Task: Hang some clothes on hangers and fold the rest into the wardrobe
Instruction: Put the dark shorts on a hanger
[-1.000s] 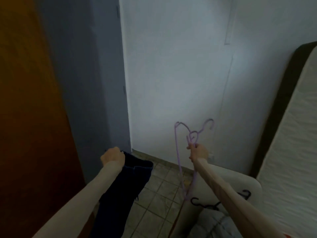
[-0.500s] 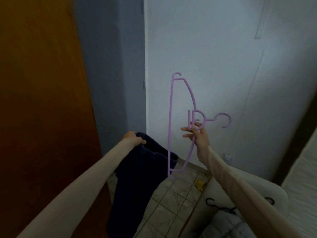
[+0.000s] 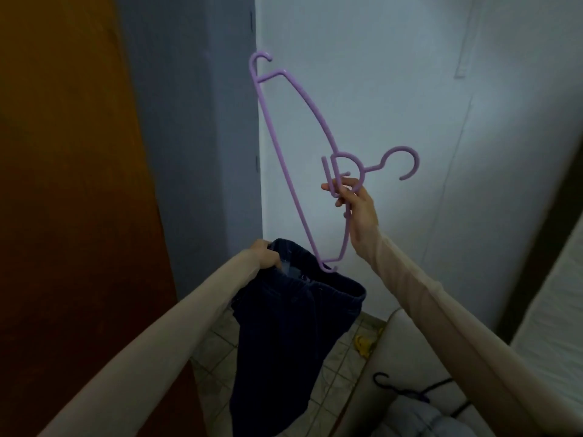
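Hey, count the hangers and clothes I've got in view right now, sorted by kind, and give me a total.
Purple plastic hanger, held in the right hand: 1
Black hanger lying at lower right: 1
Dark navy trousers, gripped by the left hand: 1
Grey garment at the bottom edge: 1
Total: 4

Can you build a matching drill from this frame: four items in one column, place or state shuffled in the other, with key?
Items:
1. purple hanger
2. dark jeans
3. black hanger
4. yellow object

Descriptions:
A. hanging from the left hand
B. lying on the tiled floor
C. held up by the right hand
D. lying at lower right

Pairs: 1-C, 2-A, 3-D, 4-B
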The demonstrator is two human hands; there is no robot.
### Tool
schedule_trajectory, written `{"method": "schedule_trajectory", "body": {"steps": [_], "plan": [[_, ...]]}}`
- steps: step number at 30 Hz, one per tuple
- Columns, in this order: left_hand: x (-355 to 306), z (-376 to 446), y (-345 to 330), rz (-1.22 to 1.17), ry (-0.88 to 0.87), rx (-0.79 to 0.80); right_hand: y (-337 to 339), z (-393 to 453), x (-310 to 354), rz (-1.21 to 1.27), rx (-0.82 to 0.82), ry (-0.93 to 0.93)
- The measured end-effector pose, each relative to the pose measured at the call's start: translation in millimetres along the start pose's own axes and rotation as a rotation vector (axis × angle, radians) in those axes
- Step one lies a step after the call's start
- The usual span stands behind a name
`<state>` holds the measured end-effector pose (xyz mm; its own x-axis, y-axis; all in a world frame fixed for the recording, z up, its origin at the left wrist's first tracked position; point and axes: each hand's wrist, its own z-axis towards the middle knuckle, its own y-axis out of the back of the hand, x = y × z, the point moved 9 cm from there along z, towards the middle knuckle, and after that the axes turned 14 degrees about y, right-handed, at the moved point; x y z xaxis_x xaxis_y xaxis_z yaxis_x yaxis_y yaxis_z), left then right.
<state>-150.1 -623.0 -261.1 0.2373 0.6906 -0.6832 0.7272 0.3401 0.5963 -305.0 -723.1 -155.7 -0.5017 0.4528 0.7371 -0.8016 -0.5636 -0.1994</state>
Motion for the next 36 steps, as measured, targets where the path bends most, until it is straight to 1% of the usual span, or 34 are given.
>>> {"method": "schedule_trajectory", "body": {"steps": [3, 7, 10, 14, 16, 19, 22, 24, 26, 27, 28, 29, 32, 36], "plan": [[-18, -4, -2, -0.036, -0.079, -0.028, -1, -2, 1, 0.018, 0.016, -0.006], [-43, -12, 5, -0.117, -0.176, -0.029, 7, -16, -19, -0.030, 0.062, -0.048], [-53, -17, 19, -0.163, -0.225, -0.063, 23, -23, -33, -0.085, 0.106, -0.031], [-53, -14, 38, -0.353, -0.226, -0.109, 49, -28, -43, -0.161, 0.174, -0.056], [-54, -14, 44, -0.427, -0.226, -0.099, 59, -30, -44, -0.221, 0.213, -0.058], [-58, -19, 53, -0.480, -0.239, -0.097, 70, -34, -54, -0.354, 0.334, -0.090], [-57, -18, 58, -0.601, -0.238, -0.050, 78, -37, -70, -0.470, 0.419, -0.121], [-57, -24, 58, -0.731, -0.242, 0.014, 78, -37, -70, -0.538, 0.429, -0.124], [-58, -23, 63, -0.859, -0.287, 0.042, 78, -36, -71, -0.609, 0.437, -0.138], [-59, -24, 64, -0.879, -0.321, 0.059, 79, -36, -71, -0.638, 0.433, -0.150], [-60, -28, 68, -0.873, -0.358, 0.059, 81, -34, -73, -0.676, 0.416, -0.158], [-60, -32, 67, -0.869, -0.394, 0.097, 84, -32, -74, -0.722, 0.400, -0.154], [-48, -29, 58, -0.767, -0.335, 0.236, 90, -28, -74, -0.914, 0.386, -0.167], [-41, -35, 53, -0.737, -0.302, 0.257, 93, -22, -68, -1.087, 0.336, -0.233]]}}
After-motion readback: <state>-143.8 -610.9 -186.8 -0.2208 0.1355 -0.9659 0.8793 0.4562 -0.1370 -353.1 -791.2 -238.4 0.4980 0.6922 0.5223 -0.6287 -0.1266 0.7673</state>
